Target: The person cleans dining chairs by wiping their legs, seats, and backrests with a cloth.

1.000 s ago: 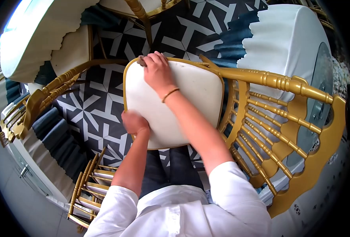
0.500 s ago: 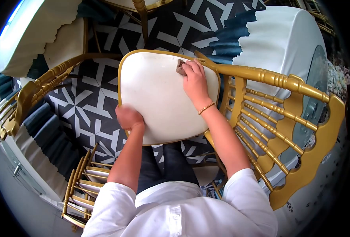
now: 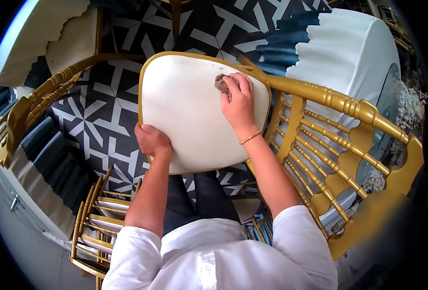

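A gold chair with a white padded seat [image 3: 189, 111] is in front of me, its spindled backrest [image 3: 330, 159] to the right. My left hand [image 3: 153, 141] is closed around the seat's left edge, thumb on top and fingers over the rim. In my right hand [image 3: 238, 104] is a crumpled brown cloth [image 3: 222, 83], pressed on the seat near its far right corner. Part of the cloth is hidden under the fingers. Small dark marks show on the seat just beyond the cloth.
Another gold chair [image 3: 54, 87] stands at the left, with stacked gold chairs [image 3: 98, 217] at the lower left. A table with a white scalloped cloth [image 3: 339, 43] over teal drapery is at the upper right. The floor [image 3: 112, 106] has black-and-white geometric tiles.
The seat appears slightly farther left and up in view. My left hand, blurred before, is now sharp on the edge. My right hand and the cloth have shifted slightly on the seat.
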`<state>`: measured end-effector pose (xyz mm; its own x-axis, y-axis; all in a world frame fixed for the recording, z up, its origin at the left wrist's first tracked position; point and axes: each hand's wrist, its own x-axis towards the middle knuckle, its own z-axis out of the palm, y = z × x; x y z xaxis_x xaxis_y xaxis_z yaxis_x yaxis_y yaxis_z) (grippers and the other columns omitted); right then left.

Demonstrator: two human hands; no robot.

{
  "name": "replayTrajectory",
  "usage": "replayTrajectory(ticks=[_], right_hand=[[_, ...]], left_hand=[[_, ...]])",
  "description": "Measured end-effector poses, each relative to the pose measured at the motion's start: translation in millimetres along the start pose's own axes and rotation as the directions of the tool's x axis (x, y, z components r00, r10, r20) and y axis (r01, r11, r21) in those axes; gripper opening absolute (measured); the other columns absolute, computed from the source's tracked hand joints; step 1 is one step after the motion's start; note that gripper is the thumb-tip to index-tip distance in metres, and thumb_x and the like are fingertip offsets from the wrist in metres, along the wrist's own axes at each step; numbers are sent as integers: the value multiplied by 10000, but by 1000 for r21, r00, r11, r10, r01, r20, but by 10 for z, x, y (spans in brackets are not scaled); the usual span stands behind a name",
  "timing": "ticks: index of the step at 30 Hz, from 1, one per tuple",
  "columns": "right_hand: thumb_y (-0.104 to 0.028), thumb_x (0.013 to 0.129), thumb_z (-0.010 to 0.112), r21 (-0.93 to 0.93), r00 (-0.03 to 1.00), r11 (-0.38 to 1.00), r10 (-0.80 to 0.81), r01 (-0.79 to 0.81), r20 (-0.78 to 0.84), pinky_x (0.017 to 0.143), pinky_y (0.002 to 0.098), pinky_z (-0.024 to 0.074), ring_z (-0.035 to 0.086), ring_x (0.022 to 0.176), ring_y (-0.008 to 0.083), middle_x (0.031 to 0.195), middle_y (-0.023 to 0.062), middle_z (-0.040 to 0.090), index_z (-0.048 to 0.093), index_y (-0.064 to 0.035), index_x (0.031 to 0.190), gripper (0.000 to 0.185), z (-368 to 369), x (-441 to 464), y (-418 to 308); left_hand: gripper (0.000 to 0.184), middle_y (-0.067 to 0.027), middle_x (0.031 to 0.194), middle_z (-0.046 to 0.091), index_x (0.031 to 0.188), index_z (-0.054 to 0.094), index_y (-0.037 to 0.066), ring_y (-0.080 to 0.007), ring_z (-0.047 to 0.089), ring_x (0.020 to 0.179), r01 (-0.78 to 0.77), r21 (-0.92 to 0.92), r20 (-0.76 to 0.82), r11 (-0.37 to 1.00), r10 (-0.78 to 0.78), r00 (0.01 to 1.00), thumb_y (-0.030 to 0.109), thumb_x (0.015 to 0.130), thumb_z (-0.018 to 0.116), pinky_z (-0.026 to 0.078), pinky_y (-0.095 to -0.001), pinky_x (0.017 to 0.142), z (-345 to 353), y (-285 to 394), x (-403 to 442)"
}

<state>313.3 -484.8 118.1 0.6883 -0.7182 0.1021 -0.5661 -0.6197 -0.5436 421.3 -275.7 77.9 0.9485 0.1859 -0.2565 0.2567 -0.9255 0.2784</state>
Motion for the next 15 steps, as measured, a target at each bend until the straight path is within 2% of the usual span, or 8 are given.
replayTrajectory(ticks=[2,3,5,8,10,15], right_hand=[[-36,754,668,90,997,996,28,-22,-70,1010,450,413,467,1175,348,1137,111,553,654,-4,1013,262,12,24,-86],[-71,767,688,110,993,994,36,-24,-110,988,468,405,470,1135,341,1127,90,542,656,-28,984,224,69,35,-66],[-73,772,689,66,994,997,54,-48,-94,976,465,402,477,1105,334,1101,81,544,654,-39,962,197,158,89,10],[-73,774,695,29,994,998,55,-53,-95,928,459,396,492,1043,322,1055,64,550,653,-70,905,138,297,358,111],[-77,772,695,17,991,992,127,-128,32,913,446,408,510,1042,331,1052,77,570,664,-67,893,125,332,557,174],[-136,784,683,-72,985,986,154,-148,79,898,446,426,536,986,322,985,99,600,678,-39,888,142,118,460,333]], left_hand=[[518,-186,1147,649,1239,575,96,-440,601,1006,-19,-13,-25,1000,19,1000,406,933,294,440,-527,872,-39,44,2],[486,-182,1149,649,1233,576,75,-416,605,1017,2,-21,23,1000,-1,1000,368,930,333,450,-500,877,-67,60,-5],[455,-177,1150,649,1226,577,55,-392,610,1029,28,-25,72,999,-26,997,329,928,371,460,-474,881,-85,74,-16],[491,-182,1166,636,1226,571,49,-405,603,1022,6,-18,18,1000,-6,1000,363,930,335,452,-483,882,1,13,4],[482,-182,1162,639,1225,573,50,-404,606,1016,-46,-9,-16,999,45,999,350,929,339,452,-478,885,11,-40,7],[480,-183,1157,638,1221,573,46,-413,604,1004,-29,-6,7,1000,29,1000,347,931,335,454,-487,870,-15,1,3]])
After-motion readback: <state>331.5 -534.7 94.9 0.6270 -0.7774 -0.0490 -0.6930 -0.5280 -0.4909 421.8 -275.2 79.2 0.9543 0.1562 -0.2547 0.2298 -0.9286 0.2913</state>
